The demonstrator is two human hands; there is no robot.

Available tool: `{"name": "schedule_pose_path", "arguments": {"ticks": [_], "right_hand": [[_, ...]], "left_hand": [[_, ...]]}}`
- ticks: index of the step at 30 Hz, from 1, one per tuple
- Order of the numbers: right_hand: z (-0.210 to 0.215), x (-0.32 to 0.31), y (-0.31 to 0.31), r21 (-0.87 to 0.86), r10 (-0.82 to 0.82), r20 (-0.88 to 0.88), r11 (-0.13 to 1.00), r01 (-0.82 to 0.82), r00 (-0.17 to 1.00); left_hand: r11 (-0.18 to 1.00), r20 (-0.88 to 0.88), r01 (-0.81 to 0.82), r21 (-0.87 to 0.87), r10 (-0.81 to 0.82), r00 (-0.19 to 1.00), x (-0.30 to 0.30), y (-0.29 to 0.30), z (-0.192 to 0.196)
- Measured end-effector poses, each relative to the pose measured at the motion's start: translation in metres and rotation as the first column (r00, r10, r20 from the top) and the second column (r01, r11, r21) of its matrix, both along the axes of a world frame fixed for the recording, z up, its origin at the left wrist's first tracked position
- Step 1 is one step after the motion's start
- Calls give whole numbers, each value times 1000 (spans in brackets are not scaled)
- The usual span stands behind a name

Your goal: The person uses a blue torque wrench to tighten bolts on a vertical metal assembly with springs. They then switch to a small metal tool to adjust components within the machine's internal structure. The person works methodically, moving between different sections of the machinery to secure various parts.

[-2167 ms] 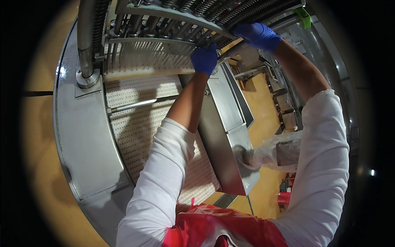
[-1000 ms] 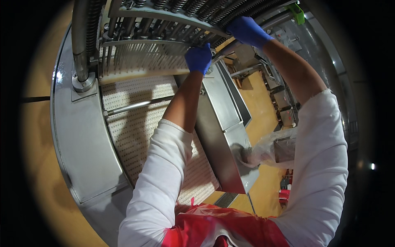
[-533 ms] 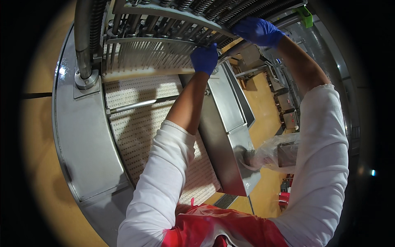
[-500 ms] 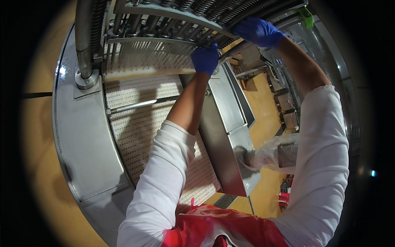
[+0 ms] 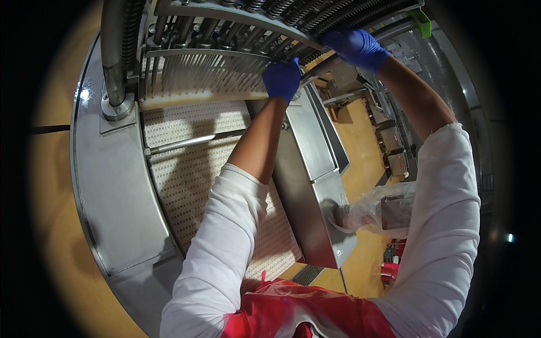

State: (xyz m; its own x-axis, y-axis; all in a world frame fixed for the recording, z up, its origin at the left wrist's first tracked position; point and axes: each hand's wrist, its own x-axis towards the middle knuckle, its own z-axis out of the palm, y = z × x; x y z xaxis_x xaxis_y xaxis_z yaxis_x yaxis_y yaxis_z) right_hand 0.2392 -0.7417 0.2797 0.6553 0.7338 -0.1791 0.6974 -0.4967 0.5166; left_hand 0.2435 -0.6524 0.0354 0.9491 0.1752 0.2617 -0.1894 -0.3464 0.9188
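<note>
Both my hands wear blue gloves and reach up to a steel machine head full of rows of thin metal needles. My left hand is closed against the lower right corner of the needle block. My right hand grips a slanted metal bar at the head's right end. Under the needles lies a pale, perforated plastic conveyor belt, and a long cream-coloured strip rests across it just below the needle tips.
A wide curved steel frame borders the belt on the left, with a thick vertical steel column bolted to it. A steel housing runs along the belt's right side. A clear plastic bag hangs beside it. Yellow floor lies beyond.
Both hands stay on the needle head. They shifted slightly left and up a second ago, then came back right. Nothing was let go.
</note>
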Motion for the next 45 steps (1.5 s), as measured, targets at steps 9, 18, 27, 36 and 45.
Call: {"name": "schedule_pose_path", "arguments": {"ticks": [9,18,27,36,45], "right_hand": [[-5,-15,17,26,-34,118,999,31,992],[-12,-27,31,227,-269,98,943,242,958],[-13,-17,35,311,-387,54,883,353,920],[-13,-17,48,325,-546,57,802,501,836],[-17,-1,49,275,-607,93,778,565,789]], "left_hand": [[998,-80,55,-32,-58,995,-10,8,12],[993,-39,-1,-117,-4,999,-11,7,8],[992,6,1,-126,0,1000,2,1,-4],[1000,12,-7,-26,7,1000,-10,3,3],[996,54,-14,-85,19,998,-8,4,2]]}}
